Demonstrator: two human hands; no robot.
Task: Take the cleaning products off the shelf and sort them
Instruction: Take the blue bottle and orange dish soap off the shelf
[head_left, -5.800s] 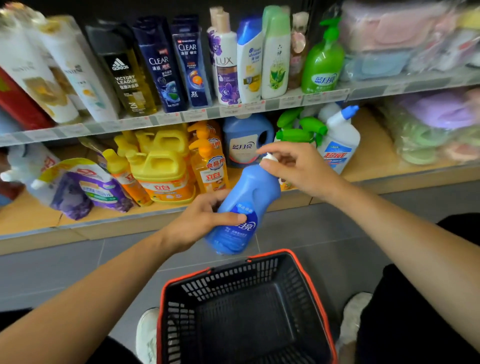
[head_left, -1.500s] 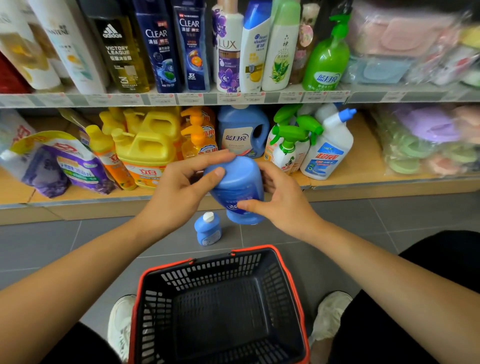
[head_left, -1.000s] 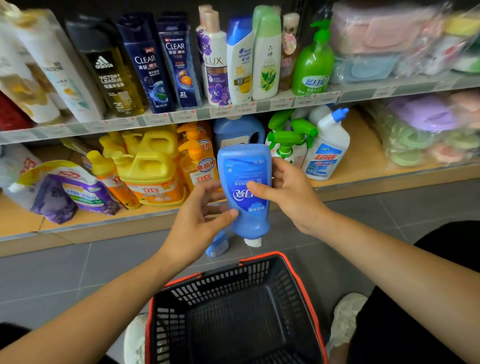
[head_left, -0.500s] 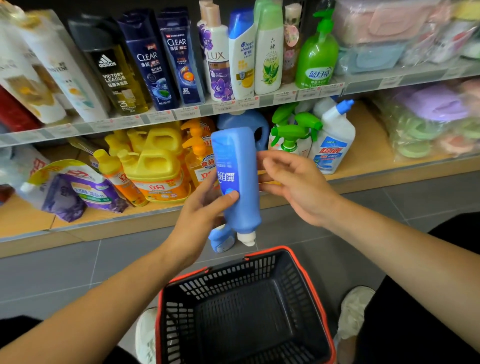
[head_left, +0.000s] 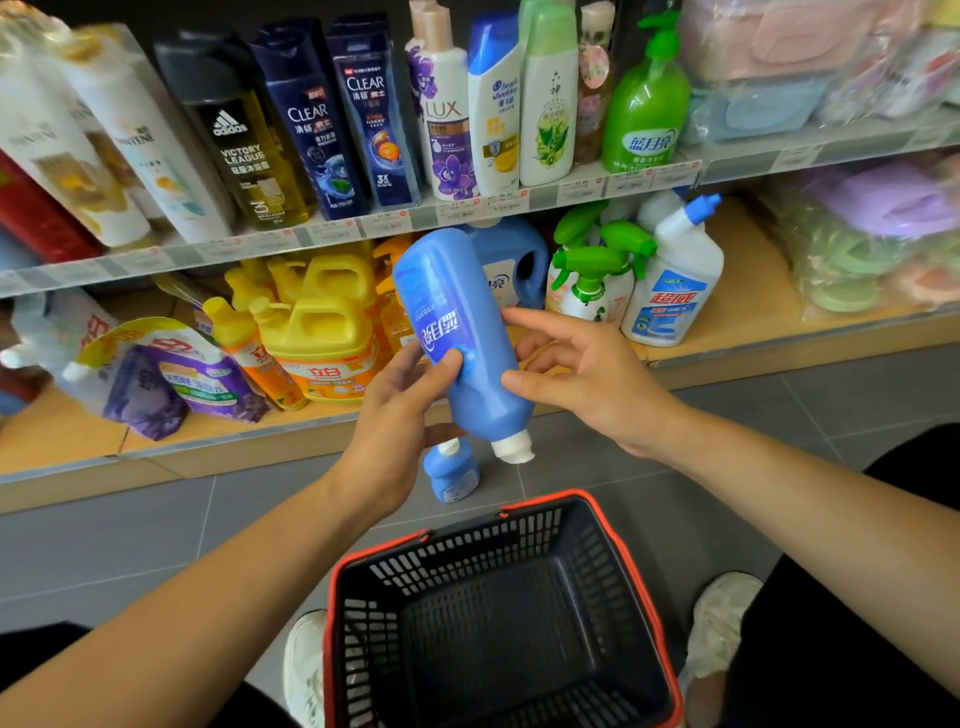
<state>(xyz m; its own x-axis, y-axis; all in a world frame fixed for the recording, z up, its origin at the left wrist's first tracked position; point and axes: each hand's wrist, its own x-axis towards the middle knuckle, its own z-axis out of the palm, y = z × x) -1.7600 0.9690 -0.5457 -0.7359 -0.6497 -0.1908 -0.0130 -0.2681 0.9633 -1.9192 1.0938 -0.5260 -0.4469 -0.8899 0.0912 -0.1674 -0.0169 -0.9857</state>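
Grey floor tiles (head_left: 130, 540) with thin pale joints cover the near ground. Beyond them runs a low wooden shelf board (head_left: 62, 441) with a metal front edge. Above it, a grey shelf rail (head_left: 540, 200) carries small price labels; the far back wall is dark.

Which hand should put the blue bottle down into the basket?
Probably the left hand: it grips the blue bottle, cap down, above the basket. The right hand is open, fingers barely touching.
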